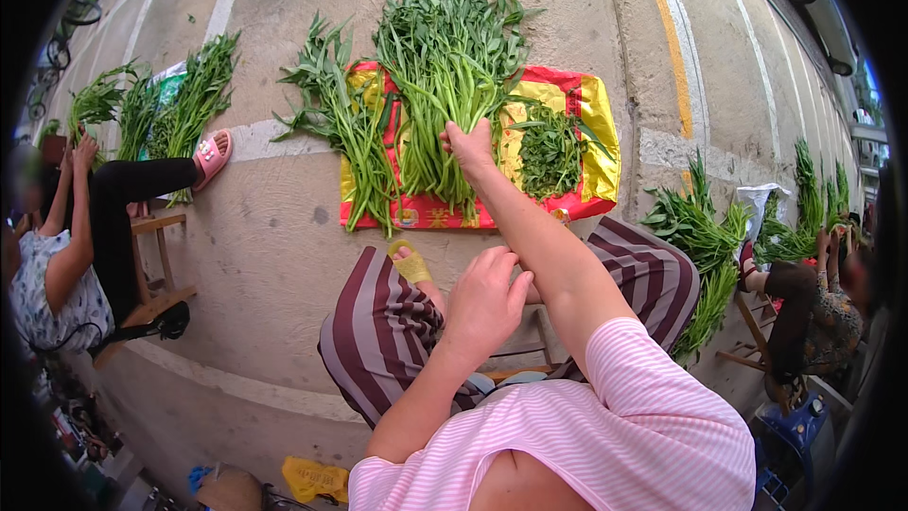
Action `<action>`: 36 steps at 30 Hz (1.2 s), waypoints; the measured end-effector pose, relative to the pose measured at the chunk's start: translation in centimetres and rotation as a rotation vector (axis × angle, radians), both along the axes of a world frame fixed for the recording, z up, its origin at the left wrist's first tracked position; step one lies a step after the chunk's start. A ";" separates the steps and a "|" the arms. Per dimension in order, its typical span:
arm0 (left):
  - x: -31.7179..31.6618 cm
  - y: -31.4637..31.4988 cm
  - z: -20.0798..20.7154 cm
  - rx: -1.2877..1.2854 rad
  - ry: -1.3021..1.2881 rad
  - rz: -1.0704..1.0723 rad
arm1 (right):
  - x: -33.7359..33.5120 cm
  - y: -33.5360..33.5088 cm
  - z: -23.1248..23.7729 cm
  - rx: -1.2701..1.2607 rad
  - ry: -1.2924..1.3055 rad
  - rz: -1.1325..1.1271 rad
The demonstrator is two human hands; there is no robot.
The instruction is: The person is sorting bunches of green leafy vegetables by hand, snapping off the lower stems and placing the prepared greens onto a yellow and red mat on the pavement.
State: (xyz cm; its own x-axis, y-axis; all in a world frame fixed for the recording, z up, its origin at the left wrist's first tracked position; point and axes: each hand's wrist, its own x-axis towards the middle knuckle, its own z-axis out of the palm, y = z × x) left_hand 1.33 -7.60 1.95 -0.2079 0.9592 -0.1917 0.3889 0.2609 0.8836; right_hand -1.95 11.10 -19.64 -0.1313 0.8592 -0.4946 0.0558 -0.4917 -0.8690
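Note:
A large heap of leafy water spinach [449,47] lies in front of me on a red and yellow plastic sheet [598,147], its pale stems toward me. My right hand [470,147] reaches onto the heap and is closed on some stems, its fingertips partly hidden. My left hand [484,298] is held above my lap, against my right forearm. Its fingers are loosely bent and apart, with nothing visible in them. A smaller bunch of water spinach [364,147] lies left of the heap. On the right side of the sheet is a small pile of picked leaves [550,156].
On the left sits a person [61,265] beside more greens [194,90]. Another seated person [823,308] is at the right, near bunches of greens [695,218]. My knees in striped trousers [378,341] flank the sheet's near edge. A yellow bag [315,480] lies at the lower left.

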 end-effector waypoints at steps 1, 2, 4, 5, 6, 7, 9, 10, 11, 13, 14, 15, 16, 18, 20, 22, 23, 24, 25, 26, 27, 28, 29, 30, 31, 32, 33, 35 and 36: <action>-0.1 -0.2 -0.1 -0.028 0.074 -0.014 | 0.4 -1.1 -1.3 -0.026 -0.013 0.031; -0.2 -0.1 0.2 -0.038 0.088 -0.005 | 1.0 -1.9 -2.0 -0.048 -0.027 0.063; -0.5 0.1 0.9 -0.056 0.114 0.009 | 1.6 -2.4 -3.5 -0.072 -0.045 0.088; -0.6 0.1 1.0 -0.053 0.114 0.006 | 1.6 -2.4 -3.9 -0.072 -0.047 0.084; -0.6 0.2 1.1 -0.049 0.114 0.002 | 1.8 -2.4 -4.3 -0.072 -0.048 0.079; -0.6 0.2 1.1 -0.046 0.113 -0.002 | 2.1 -2.4 -4.6 -0.087 -0.072 0.127; -0.6 0.3 1.4 -0.023 0.113 -0.011 | 2.8 -2.0 -5.5 -0.112 -0.118 0.221; -0.6 0.4 1.5 -0.011 0.112 -0.016 | 3.0 -1.9 -6.0 -0.069 -0.224 0.209; -0.7 0.2 1.5 0.003 0.111 -0.016 | 2.6 -2.5 -5.5 -0.033 -0.325 0.210; -1.0 0.0 1.7 0.030 0.109 -0.017 | 2.6 -3.5 -4.6 0.023 -0.461 0.214; -1.3 0.0 2.4 0.037 0.109 -0.015 | 2.9 -3.5 -3.7 -0.049 -0.491 0.290; -1.9 -0.1 3.2 0.043 0.108 -0.020 | 3.2 -3.8 -3.3 -0.040 -0.482 0.291; -2.5 -0.2 4.2 0.049 0.107 -0.026 | 3.6 -4.1 -3.0 -0.033 -0.474 0.292; -4.5 -0.8 6.3 0.058 0.118 0.009 | 4.6 -4.7 -2.7 0.029 -0.425 0.302; -7.4 -1.9 7.7 0.074 0.127 0.065 | 5.8 -4.8 -2.6 -0.030 -0.450 0.366; -10.6 -2.6 7.7 0.035 0.148 0.221 | 7.8 -4.9 -6.5 -0.014 -0.460 0.363; -12.2 -3.6 6.4 -0.034 0.085 0.355 | 7.3 -6.0 -5.0 0.020 -0.455 0.343; -13.8 -4.6 4.7 -0.097 0.018 0.487 | 7.1 -7.1 -2.8 0.057 -0.453 0.319; -15.6 -5.2 2.5 -0.129 -0.021 0.563 | 7.4 -7.8 -2.5 0.083 -0.425 0.321; -17.3 -5.7 -0.4 -0.163 -0.059 0.637 | 7.8 -8.4 -2.5 0.106 -0.398 0.323; -19.2 -6.2 -4.1 -0.201 -0.090 0.630 | 8.3 -8.9 -2.6 0.131 -0.376 0.320; -20.5 -6.6 -7.7 -0.242 -0.118 0.626 | 8.5 -9.6 -2.6 0.113 -0.369 0.368; -21.2 -6.7 -10.7 -0.302 -0.181 0.647 | 8.7 -10.3 -2.4 0.094 -0.360 0.417; -21.7 -6.5 -13.5 -0.359 -0.248 0.665 | 8.9 -11.0 -2.2 0.078 -0.355 0.463; -21.9 -6.0 -15.9 -0.399 -0.247 0.634 | 8.9 -11.9 -1.8 0.085 -0.365 0.513; -22.0 -5.4 -18.2 -0.438 -0.246 0.597 | 9.0 -12.9 -2.2 0.005 -0.339 0.567; -22.2 -5.0 -20.4 -0.479 -0.246 0.570 | 8.8 -13.7 -2.6 -0.034 -0.347 0.627; -22.9 -5.1 -25.6 -0.480 -0.166 0.584 | 7.9 -15.6 -4.3 -0.105 -0.347 0.707; -23.2 -4.4 -27.0 -0.481 -0.127 0.580 | 7.4 -16.2 -5.0 -0.138 -0.346 0.715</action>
State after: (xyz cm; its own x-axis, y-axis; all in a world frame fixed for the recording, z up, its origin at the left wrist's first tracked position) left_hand -21.83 -12.02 -25.06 -0.6016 0.5077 -0.6167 -0.0246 0.7599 0.6496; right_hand 5.44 -5.07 -24.69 -0.4463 0.5534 -0.7032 0.6520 -0.3371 -0.6791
